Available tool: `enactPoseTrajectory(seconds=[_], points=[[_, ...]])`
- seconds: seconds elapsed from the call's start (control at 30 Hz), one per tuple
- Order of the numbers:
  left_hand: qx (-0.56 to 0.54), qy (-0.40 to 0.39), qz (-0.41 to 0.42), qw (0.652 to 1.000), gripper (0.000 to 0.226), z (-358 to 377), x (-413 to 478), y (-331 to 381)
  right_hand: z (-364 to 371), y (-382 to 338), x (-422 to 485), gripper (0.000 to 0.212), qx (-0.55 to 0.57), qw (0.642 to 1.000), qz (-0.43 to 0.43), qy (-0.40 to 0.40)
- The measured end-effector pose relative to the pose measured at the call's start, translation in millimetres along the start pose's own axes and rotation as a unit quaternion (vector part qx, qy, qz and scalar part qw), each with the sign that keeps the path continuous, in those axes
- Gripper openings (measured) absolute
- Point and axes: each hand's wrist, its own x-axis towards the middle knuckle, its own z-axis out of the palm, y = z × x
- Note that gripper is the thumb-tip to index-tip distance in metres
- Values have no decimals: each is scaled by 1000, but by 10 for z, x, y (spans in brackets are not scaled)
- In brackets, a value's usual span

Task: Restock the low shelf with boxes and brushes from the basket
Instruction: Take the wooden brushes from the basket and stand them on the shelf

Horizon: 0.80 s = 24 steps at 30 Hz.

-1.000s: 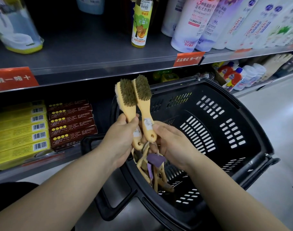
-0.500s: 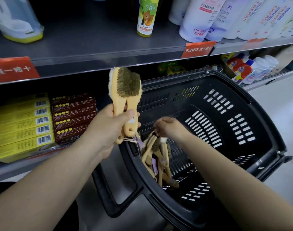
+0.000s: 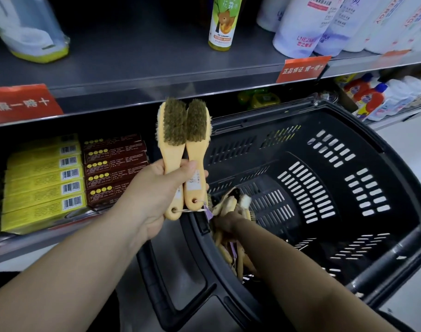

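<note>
My left hand (image 3: 156, 190) grips two pale wooden brushes (image 3: 185, 133) by their handles and holds them upright, bristles toward me, in front of the low shelf (image 3: 25, 243). My right hand (image 3: 226, 222) is down inside the black basket (image 3: 348, 121), closed around a brush (image 3: 229, 204) at the top of a pile of several more brushes (image 3: 231, 257). The basket's near wall and my forearm hide part of that pile. On the low shelf, stacked yellow boxes (image 3: 41, 183) and dark brown boxes (image 3: 113, 168) sit to the left of the raised brushes.
The upper shelf (image 3: 132, 68) overhangs the low one, with red price tags (image 3: 302, 68) on its edge. It carries a yellow-green bottle (image 3: 222, 22) and white bottles (image 3: 300, 25). More bottles (image 3: 377, 97) stand at the right, beyond the basket.
My right hand let go of one brush, leaving both in my left hand, and dropped into the basket onto the pile. The two brushes now stand side by side.
</note>
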Motion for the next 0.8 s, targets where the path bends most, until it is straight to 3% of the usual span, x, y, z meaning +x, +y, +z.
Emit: enactPoseTrajectory(seconds=[0.13, 0.23, 0.33, 0.53, 0.7, 0.8], points=[[12, -12, 3, 1000, 13, 29, -4, -3, -228, -51, -248, 32, 125, 992, -9, -11], [51, -12, 23, 998, 12, 31, -9, -25, -460, -180, -711, 24, 290, 956, -40, -35], [83, -8, 52, 995, 9, 40, -21, -52, -621, -226, -1263, 19, 386, 913, -129, 11], [134, 10, 77, 988, 11, 135, -75, -90, -519, -304, -1950, 34, 446, 845, -295, 1], [177, 48, 118, 976, 10, 193, -113, -149, -254, -372, -2123, 14, 432, 825, -349, -102], [172, 54, 120, 976, 13, 178, -126, -150, -272, -360, -2126, 13, 417, 833, -355, -77]])
